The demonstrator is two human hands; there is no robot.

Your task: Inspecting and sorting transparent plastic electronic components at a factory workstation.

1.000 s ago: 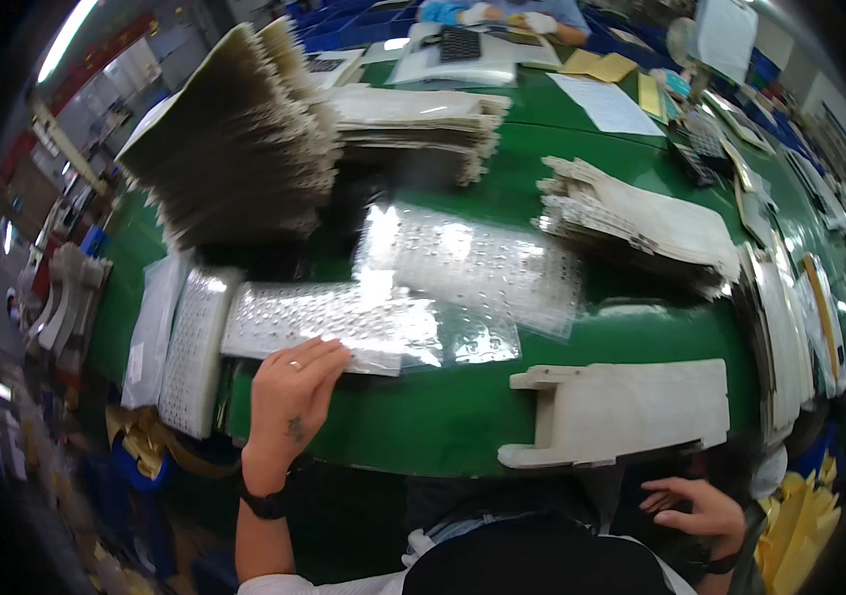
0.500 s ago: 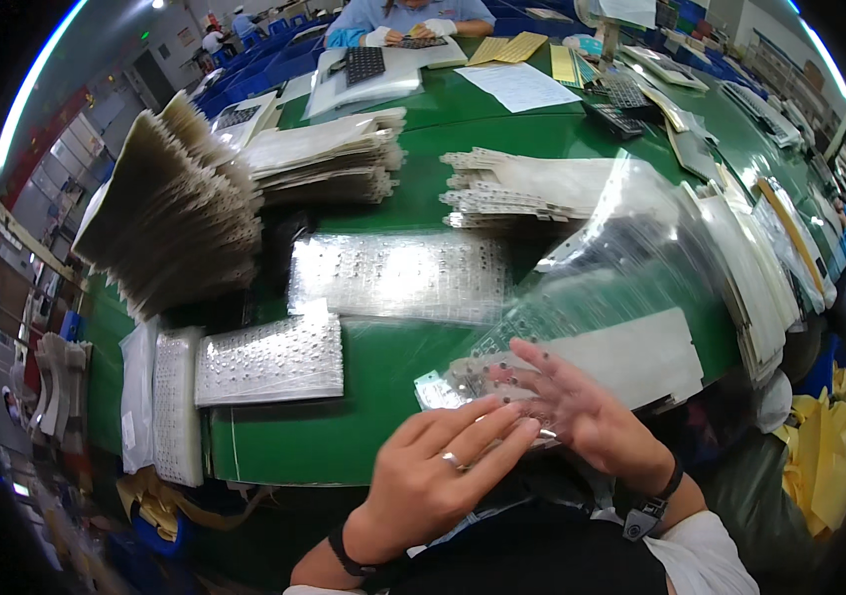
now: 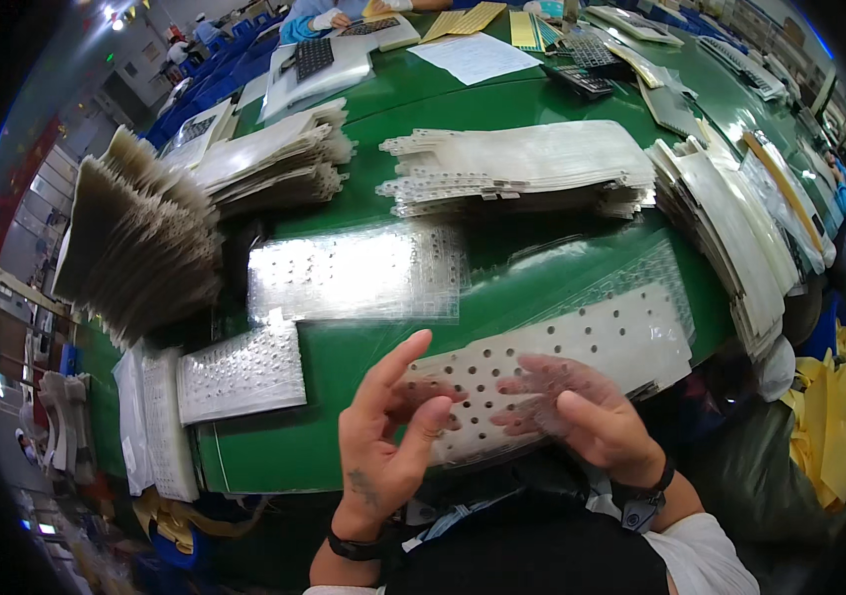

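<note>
both hands now hold the translucent perforated sheet point(image 3: 552, 362) up over the near edge of the green table point(image 3: 542, 99), where half a second ago it hung in front of the person, bunched and glossy, with the hands crossed low beneath it; now it is spread flatter and tilted, its far right corner rising toward the fanned pile of white sheets point(image 3: 730, 228) at the table's right side. the left hand point(image 3: 383, 436) grips the sheet's near left corner, thumb in front and fingers spread, some of them behind the film. the right hand point(image 3: 582, 412) grasps the lower edge, thumb on top and its fingers showing blurred through the plastic. the view has swung since then, so the table sits higher and larger. on the table beyond the held sheet lies a clear dotted sheet point(image 3: 359, 273), flat, and to the left of that, near the table's front left, a smaller dotted sheet point(image 3: 241, 372). a tall fanned stack point(image 3: 135, 243) stands at the table's left, and a wide stack of pale sheets point(image 3: 522, 164) lies toward its far middle.
</note>
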